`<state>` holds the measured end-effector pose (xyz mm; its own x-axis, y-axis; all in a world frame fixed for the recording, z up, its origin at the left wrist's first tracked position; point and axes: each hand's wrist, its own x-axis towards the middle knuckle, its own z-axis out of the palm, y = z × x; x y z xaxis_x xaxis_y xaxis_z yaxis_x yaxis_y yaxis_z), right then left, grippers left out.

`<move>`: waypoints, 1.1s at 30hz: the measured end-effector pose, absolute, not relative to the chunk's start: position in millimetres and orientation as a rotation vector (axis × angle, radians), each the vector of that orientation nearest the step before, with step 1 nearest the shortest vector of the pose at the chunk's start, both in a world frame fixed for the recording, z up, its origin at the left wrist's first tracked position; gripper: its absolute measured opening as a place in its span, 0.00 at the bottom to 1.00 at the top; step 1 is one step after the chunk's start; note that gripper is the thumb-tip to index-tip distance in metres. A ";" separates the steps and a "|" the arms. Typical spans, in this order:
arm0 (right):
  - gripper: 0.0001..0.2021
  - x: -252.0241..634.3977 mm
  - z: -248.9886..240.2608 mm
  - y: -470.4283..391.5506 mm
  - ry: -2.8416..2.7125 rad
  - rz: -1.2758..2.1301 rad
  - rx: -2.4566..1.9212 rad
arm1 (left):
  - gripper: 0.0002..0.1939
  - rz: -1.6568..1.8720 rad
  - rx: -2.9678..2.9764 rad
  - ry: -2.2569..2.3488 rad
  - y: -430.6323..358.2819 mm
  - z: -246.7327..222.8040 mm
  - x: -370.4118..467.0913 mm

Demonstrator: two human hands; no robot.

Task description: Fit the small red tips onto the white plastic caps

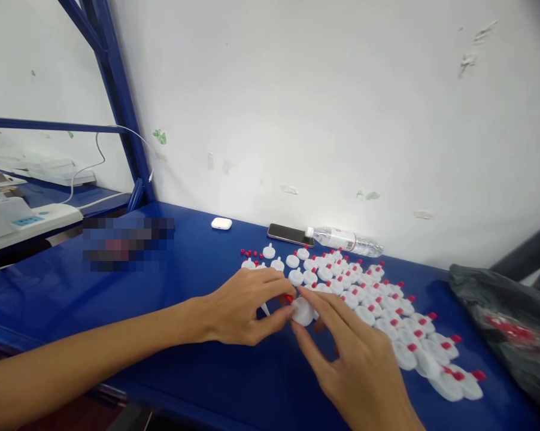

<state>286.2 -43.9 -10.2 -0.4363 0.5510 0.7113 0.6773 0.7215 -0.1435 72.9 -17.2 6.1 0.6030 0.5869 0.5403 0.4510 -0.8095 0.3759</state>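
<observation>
Between the thumb and fingers of my right hand [351,341] is a round white plastic cap with a nozzle [303,312], held just over the blue table. My left hand [252,305] pinches a small red tip cap [290,299] against the nozzle side of that white cap. Whether the red tip is fully seated, I cannot tell. To the right lie many white caps with red tips [369,314], packed close together. Several white caps without red tips [278,264] lie beyond my left hand, beside a few loose red tip caps [249,253].
Along the wall lie a white earphone case [221,223], a dark phone [290,234] and a clear plastic bottle [346,240] on its side. A dark plastic bag [507,335] with red pieces inside sits at the right edge. A blue metal post [117,90] stands at the left.
</observation>
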 end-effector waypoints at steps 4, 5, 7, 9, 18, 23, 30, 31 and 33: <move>0.12 285.9 -10.4 -43.2 -2.173 -0.202 -0.937 | 0.12 0.907 2.680 0.850 -16.8 7.5 71.5; 0.12 285.9 -9.7 -42.8 -2.167 -0.208 -0.949 | 0.14 0.890 2.644 0.878 -16.6 8.9 71.8; 0.11 285.3 -8.2 -42.1 -2.151 -0.245 -0.972 | 0.18 0.871 2.493 0.959 -16.5 12.1 73.6; 0.12 283.7 -7.1 -41.9 -2.129 -0.312 -0.981 | 0.21 0.844 2.308 1.019 -17.2 14.9 77.4; 0.10 293.6 -6.8 -37.6 -2.013 -0.676 -1.128 | 0.21 1.031 1.767 1.288 7.3 22.4 60.3; 0.09 308.3 -2.0 -32.8 -1.994 -0.350 -1.156 | 0.20 1.276 1.848 1.601 52.6 38.0 5.5; 0.10 287.8 -15.4 -43.0 -2.414 -0.031 -1.048 | 0.06 0.853 2.152 1.967 54.9 12.8 3.6; 0.11 286.4 -16.7 -43.6 -2.438 -0.025 -1.059 | 0.05 0.779 2.169 1.987 54.2 9.9 4.9; 0.13 285.6 -17.3 -43.6 -2.457 -0.044 -1.076 | 0.05 0.656 2.184 2.023 54.1 7.1 5.8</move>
<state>285.6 -43.6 -17.3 -0.5912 0.6896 0.4182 0.7042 0.6942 -0.1493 5.8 54.1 7.1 0.0284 0.9688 0.2461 0.9289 -0.1165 0.3516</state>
